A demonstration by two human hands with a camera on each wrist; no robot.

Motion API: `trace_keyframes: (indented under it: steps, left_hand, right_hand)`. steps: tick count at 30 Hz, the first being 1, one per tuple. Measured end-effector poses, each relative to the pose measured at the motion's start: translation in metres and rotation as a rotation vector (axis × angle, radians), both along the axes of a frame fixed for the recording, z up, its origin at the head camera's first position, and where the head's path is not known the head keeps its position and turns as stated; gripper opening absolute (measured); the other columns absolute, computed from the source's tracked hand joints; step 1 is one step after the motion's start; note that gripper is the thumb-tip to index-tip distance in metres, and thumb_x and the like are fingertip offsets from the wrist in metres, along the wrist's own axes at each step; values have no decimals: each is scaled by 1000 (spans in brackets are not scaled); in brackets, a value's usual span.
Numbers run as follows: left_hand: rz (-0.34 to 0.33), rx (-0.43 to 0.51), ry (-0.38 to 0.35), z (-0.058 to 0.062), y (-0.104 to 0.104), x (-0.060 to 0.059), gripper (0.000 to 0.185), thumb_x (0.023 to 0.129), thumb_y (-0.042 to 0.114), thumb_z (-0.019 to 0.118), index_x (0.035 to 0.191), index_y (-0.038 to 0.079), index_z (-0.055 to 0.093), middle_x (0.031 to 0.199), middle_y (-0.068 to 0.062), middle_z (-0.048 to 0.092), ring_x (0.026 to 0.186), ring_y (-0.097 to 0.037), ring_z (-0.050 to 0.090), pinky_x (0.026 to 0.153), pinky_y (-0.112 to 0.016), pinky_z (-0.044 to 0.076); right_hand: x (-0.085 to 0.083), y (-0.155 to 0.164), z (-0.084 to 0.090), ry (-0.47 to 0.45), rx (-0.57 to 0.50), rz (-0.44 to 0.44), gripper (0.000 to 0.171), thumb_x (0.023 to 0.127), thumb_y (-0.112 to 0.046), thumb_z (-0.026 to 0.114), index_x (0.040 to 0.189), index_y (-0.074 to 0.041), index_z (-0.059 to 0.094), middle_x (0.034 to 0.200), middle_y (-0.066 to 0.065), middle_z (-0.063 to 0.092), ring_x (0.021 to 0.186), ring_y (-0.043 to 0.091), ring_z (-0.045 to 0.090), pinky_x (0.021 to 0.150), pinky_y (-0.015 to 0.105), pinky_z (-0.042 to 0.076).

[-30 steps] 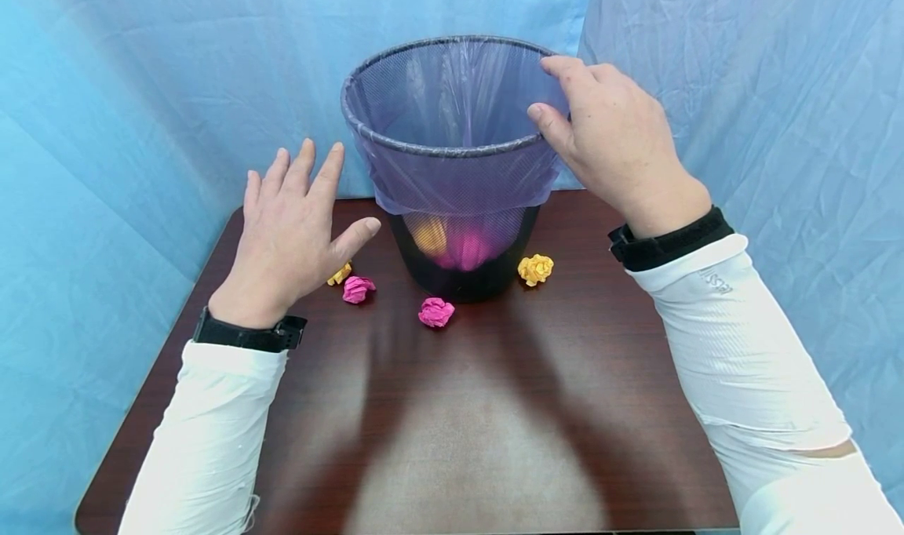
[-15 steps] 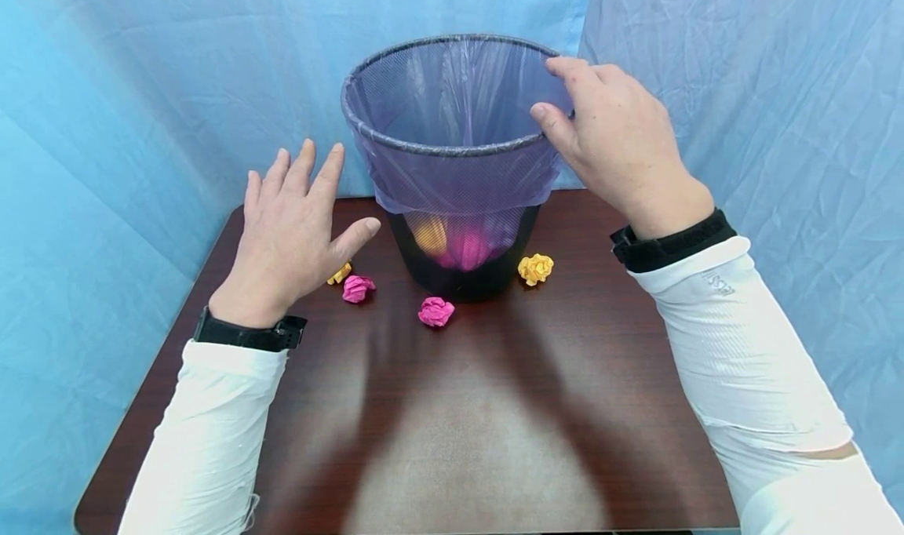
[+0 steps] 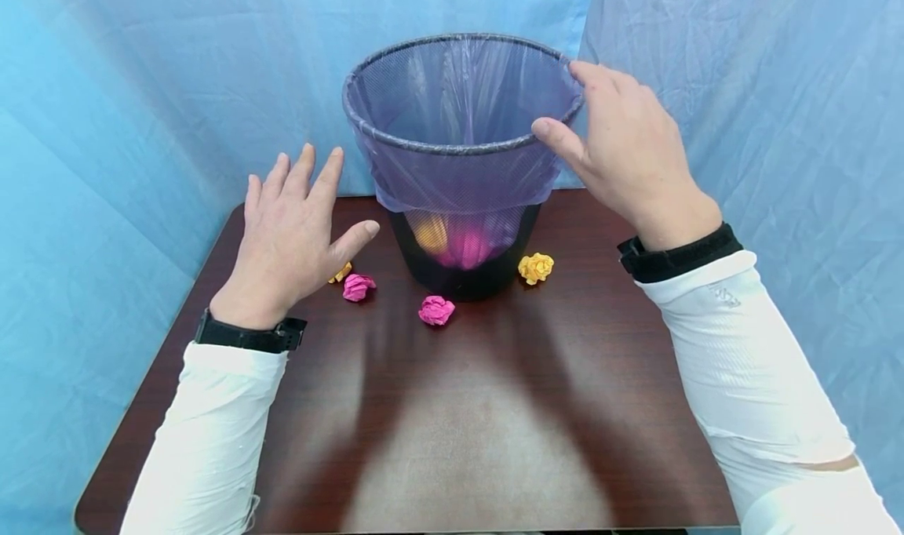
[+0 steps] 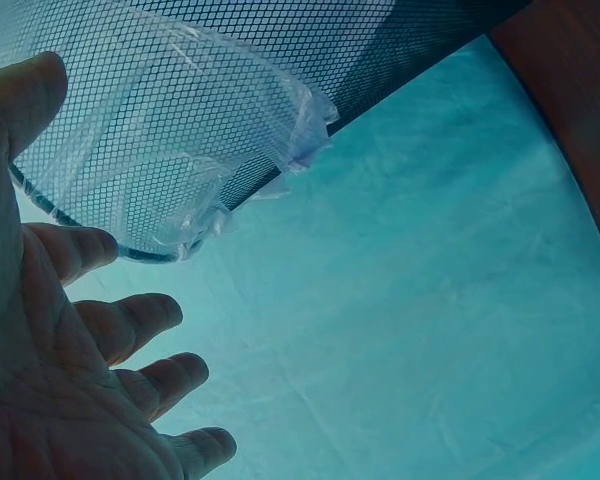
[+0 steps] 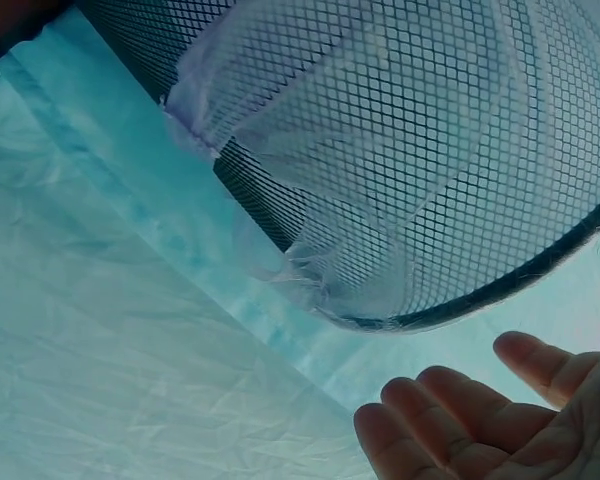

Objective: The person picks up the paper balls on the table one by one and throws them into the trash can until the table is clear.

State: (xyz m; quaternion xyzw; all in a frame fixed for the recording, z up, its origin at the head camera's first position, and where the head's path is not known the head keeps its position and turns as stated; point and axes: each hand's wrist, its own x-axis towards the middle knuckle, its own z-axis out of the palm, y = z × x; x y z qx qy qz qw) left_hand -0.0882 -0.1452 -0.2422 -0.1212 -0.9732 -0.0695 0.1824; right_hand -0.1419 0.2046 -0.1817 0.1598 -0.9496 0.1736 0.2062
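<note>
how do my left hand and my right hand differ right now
The left hand hovers low beside the mesh bin, fingers spread, touching nothing. The right hand is up at the rim, thumb and fingers either side of it. Both are bare, with black wrist straps.

We see the yellow ball (image 3: pixel 340 273) at nine o'clock of the bin (image 3: pixel 462 260) half covered by the left hand (image 3: pixel 289 233). The balls inside the bin blur into pink and yellow patches behind mesh and liner (image 3: pixel 459 182). Both wrist views crop the bin's rim; its base lies outside them. The table (image 3: pixel 459 425) runs off the lower edge.
</note>
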Motion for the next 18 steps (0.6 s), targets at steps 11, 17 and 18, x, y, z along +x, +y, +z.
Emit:
trace_keyframes:
  steps: [11,17,18]
  left_hand:
    - [-3,12,-14,-7,-1,1,87,89,65,49,156,19,18,157,-22,21,143,-48,13,108,-70,5]
    - [-1,11,-28,-11,-1,1,88,89,66,48,156,19,18,157,-22,21,143,-48,13,108,-70,5]
    - [1,10,-29,-12,-1,1,88,89,66,48,156,19,18,157,-22,20,143,-48,13,108,-70,5]
  right_hand:
    - [3,8,-14,-56,-4,-37,92,87,-66,53,154,-11,21,157,15,25,144,36,24,109,61,25]
    - [2,12,-25,-52,17,-53,98,86,-68,53,154,-6,19,156,23,22,140,45,26,107,62,26]
    - [2,13,-27,-46,18,-52,99,85,-68,53,154,-6,19,156,24,23,139,45,27,107,62,26]
